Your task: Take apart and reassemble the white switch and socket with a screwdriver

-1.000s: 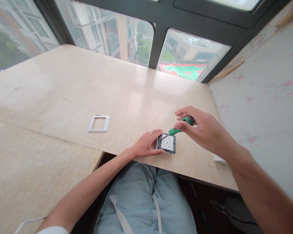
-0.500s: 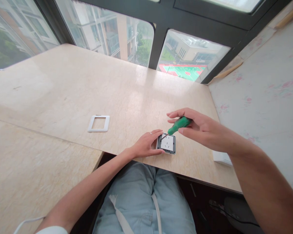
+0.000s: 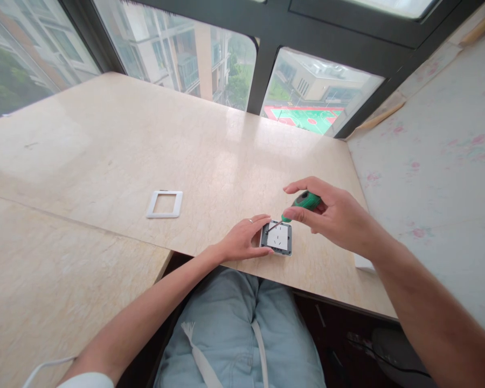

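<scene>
A wall socket (image 3: pixel 278 237) with a white face and grey surround lies near the front edge of the tabletop. My left hand (image 3: pixel 244 238) grips it from the left, fingers along the far side and thumb along the near side. Above and to the right, my right hand (image 3: pixel 327 213) holds a screwdriver (image 3: pixel 306 200) by its green handle, the index finger lifted off. The tool is tilted, and its shaft runs down to a hole at the socket's left edge. The very tip is too small to make out clearly.
A white square frame (image 3: pixel 179 205) lies on the beige tabletop (image 3: pixel 117 145) to the left. Partly behind my right forearm stands a white object (image 3: pixel 364 262). Windows close off the far side, and a flowered wall (image 3: pixel 440 178) rises at the right. A white cable (image 3: pixel 44 368) is at lower left.
My right hand's fingers have shifted around the screwdriver handle, and the handle has turned, showing a dark patch. The left hand and socket stay in place.
</scene>
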`<action>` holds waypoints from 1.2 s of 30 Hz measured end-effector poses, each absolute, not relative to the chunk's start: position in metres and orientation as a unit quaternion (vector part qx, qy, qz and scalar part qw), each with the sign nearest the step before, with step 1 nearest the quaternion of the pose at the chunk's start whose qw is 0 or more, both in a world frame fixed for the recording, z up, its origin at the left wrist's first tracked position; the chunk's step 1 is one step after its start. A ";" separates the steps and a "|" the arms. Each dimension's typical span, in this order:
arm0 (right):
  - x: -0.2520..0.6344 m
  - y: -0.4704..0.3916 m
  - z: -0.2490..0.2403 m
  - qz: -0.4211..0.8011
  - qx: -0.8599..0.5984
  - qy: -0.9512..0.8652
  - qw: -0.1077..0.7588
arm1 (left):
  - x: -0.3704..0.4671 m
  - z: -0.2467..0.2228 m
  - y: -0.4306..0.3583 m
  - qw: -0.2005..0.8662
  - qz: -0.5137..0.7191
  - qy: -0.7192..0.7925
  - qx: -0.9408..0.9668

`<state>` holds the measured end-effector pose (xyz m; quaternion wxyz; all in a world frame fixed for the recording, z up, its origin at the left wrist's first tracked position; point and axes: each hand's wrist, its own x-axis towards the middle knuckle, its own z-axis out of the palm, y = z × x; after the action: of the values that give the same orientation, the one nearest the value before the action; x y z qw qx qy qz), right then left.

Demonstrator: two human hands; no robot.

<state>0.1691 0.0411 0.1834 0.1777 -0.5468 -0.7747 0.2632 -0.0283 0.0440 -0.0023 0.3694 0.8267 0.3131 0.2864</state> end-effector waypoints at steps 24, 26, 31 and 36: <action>0.165 0.044 0.199 0.105 -0.646 -0.753 0.066 | -0.028 -0.004 0.043 0.361 0.279 0.319 0.831; 0.165 0.044 0.199 0.081 -0.651 -0.752 0.058 | -0.028 -0.003 0.043 0.361 0.280 0.319 0.831; 0.165 0.045 0.198 0.075 -0.646 -0.757 0.065 | -0.028 -0.002 0.043 0.363 0.280 0.319 0.829; 0.165 0.040 0.197 0.071 -0.637 -0.760 0.108 | -0.028 -0.001 0.043 0.361 0.276 0.319 0.832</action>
<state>0.1647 0.0399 0.1968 0.1078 -0.6365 -0.7604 0.0710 -0.0281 0.0433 -0.0012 0.3607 0.8322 0.3185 0.2756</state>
